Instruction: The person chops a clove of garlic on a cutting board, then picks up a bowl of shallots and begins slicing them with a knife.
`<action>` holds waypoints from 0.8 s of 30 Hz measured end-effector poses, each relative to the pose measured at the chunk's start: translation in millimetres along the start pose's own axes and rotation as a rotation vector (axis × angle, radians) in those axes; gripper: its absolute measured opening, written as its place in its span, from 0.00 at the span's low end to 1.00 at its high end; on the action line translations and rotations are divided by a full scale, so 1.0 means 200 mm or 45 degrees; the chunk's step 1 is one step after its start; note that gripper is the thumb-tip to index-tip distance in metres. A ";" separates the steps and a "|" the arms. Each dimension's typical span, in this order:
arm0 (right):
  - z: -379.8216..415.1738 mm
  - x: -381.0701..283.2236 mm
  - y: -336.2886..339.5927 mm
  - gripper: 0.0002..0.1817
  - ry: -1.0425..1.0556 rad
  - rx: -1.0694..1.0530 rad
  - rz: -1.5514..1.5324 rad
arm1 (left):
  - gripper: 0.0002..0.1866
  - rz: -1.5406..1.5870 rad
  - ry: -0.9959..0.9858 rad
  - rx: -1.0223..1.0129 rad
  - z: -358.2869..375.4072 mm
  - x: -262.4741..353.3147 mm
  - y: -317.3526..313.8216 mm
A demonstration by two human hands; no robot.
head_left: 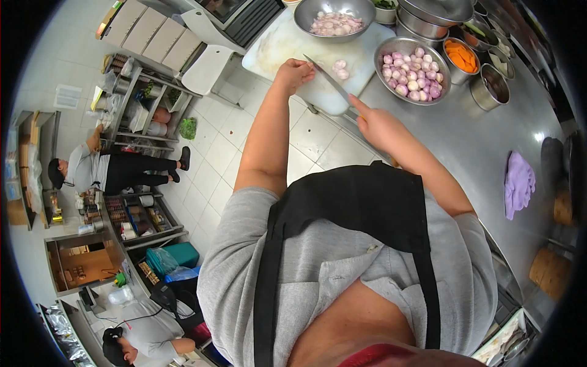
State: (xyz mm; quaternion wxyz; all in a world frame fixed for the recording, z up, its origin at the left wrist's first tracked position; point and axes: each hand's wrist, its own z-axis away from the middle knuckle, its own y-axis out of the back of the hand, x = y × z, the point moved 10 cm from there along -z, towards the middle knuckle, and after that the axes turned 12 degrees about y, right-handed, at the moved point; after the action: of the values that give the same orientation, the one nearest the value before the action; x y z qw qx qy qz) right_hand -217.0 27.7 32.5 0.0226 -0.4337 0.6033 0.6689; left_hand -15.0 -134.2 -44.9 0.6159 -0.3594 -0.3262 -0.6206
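My right hand (378, 126) is closed around the handle of a kitchen knife (333, 81), whose blade slants up and left over the white cutting board (269, 58). My left hand (296, 74) is at the board's front edge with its fingers curled together beside the knife's tip. Whatever lies in those fingers is too small to make out. A few peeled shallots (341, 70) rest on the board just right of the blade. Behind them stands a steel bowl (301, 23) of sliced shallots (336, 23). Whole peeled shallots (413, 73) fill another steel bowl (380, 79) at the right.
Further right on the steel counter (452, 131) are a bowl of orange carrot slices (460, 56), a steel pot (489, 87) and a purple cloth or glove (519, 183). A white chair (211, 70) stands beyond the board. Two other people (116, 168) are among shelves at the left.
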 end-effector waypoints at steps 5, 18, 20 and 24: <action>-0.05 0.03 -0.02 0.30 -0.032 -0.038 0.017 | 0.14 0.001 -0.036 0.010 -0.02 0.00 0.03; 0.18 -0.08 0.09 0.30 -0.071 -0.103 -0.030 | 0.14 -0.006 -0.017 -0.041 -0.03 -0.01 0.01; 0.17 -0.09 0.09 0.30 -0.065 -0.103 -0.014 | 0.13 -0.008 -0.007 -0.039 -0.03 -0.02 0.01; 0.08 -0.06 0.04 0.31 -0.017 -0.049 -0.010 | 0.13 -0.012 -0.010 -0.024 -0.01 -0.01 0.01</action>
State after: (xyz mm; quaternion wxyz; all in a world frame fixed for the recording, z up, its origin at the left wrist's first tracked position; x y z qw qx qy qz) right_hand -223.4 44.1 44.8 0.0208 -0.4319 0.5885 0.6832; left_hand -12.2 -135.4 -47.1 0.6082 -0.3661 -0.3242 -0.6252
